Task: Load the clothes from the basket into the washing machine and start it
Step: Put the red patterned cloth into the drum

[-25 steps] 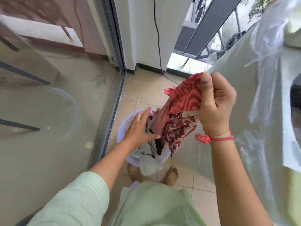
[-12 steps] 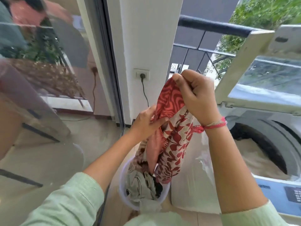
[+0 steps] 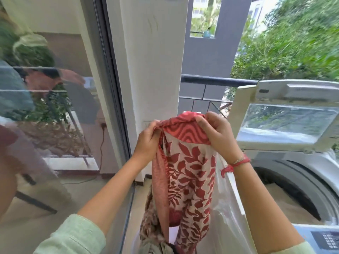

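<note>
A red and cream leaf-print garment (image 3: 189,173) hangs in front of me. My left hand (image 3: 147,142) grips its top left edge and my right hand (image 3: 218,136) grips its top right edge. Its lower end trails down to the basket, where a sliver of white basket (image 3: 173,234) and grey-green clothes (image 3: 156,247) show at the bottom edge. To the right stands the top-loading washing machine (image 3: 311,165), its lid (image 3: 286,118) raised and its drum (image 3: 297,198) open. The machine's control panel (image 3: 328,240) shows at the lower right.
A glass sliding door (image 3: 55,125) fills the left side, with a white pillar (image 3: 152,70) beside it. A dark balcony railing (image 3: 211,81) runs behind the garment. Clear plastic sheeting (image 3: 229,217) drapes the machine's left side. A wall socket and cord are reflected in the glass.
Both hands have raised the garment higher out of the basket. My left hand moved up from its side to grip the top edge, spreading it wider. The view tilted upward.
</note>
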{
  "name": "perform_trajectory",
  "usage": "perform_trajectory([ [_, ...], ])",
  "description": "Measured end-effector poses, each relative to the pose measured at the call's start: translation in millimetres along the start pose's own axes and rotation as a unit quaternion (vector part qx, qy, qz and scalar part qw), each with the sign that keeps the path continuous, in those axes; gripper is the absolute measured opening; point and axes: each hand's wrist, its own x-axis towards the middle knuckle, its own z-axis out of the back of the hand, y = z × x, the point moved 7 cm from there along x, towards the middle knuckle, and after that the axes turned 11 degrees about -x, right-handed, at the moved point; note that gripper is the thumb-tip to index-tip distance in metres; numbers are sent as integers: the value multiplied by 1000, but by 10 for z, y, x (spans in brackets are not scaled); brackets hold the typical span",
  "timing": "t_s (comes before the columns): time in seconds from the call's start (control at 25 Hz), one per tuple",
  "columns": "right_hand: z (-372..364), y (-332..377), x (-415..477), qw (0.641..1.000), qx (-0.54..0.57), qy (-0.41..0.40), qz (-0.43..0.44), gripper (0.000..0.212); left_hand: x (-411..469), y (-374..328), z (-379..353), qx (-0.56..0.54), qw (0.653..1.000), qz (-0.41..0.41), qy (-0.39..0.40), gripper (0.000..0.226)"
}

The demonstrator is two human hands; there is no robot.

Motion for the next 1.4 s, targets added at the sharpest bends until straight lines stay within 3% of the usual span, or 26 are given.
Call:
perform_trajectory([
  [0.16,-541,-510,-388,965,69,224,-116,65,45,27,135,-1,1000,15,12,21],
  [0.24,-818,-689,-581,953,8,275,-128,81,41,-18,231,-20,1000,8,0,20],
  [0.32,-1122,-833,-755,944,-25,297,-142,77,17,-66,316,-19,1000,-2,-4,22],
  [0.4,-1363,-960,-830,955,-12,258,-146,47,-29,-121,412,0,1000,-1,-3,22],
  [0.48,-1342,-1069,-783,970,37,153,-186,13,-68,-159,599,23,1000,2,-19,19],
  [0.6,-1019,-1075,-556,955,149,5,-257,18,-141,-157,1000,22,996,29,-83,23],
  [0.68,-744,-748,-273,952,195,-51,-230,20,-171,-156,1123,13,995,72,-75,21],
  [0.72,-612,-521,-116,953,214,-74,-202,18,-190,-133,1107,11,993,114,-28,24],
  [0.8,-420,32,133,960,240,-89,-111,18,-320,-82,976,-48,969,223,99,49],
  [0.84,-415,301,201,968,238,-62,-56,21,-412,-49,909,-127,939,297,121,68],
  [0.92,-574,719,202,989,132,25,57,23,-519,-1,793,-299,873,374,95,92],
  [1.0,-823,867,102,989,-20,68,132,29,-507,84,636,-323,862,380,86,90],
  [1.08,-868,873,59,984,-81,36,156,33,-418,114,555,-233,902,361,39,51],
  [1.16,-724,770,57,986,-97,-11,136,36,-226,89,803,-174,940,278,-98,15],
  [1.24,-662,503,2,991,-105,9,79,53,-73,-119,1197,-268,916,192,-230,25],
  [1.28,-737,325,-55,992,-106,61,36,69,1,-275,1345,-328,899,144,-252,30],
  [1.36,-1062,-89,-240,973,-129,187,-34,91,149,-636,1448,-332,919,70,-203,36],
  [1.4,-1270,-295,-344,955,-160,246,-45,85,191,-803,1397,-291,942,45,-161,37],
])
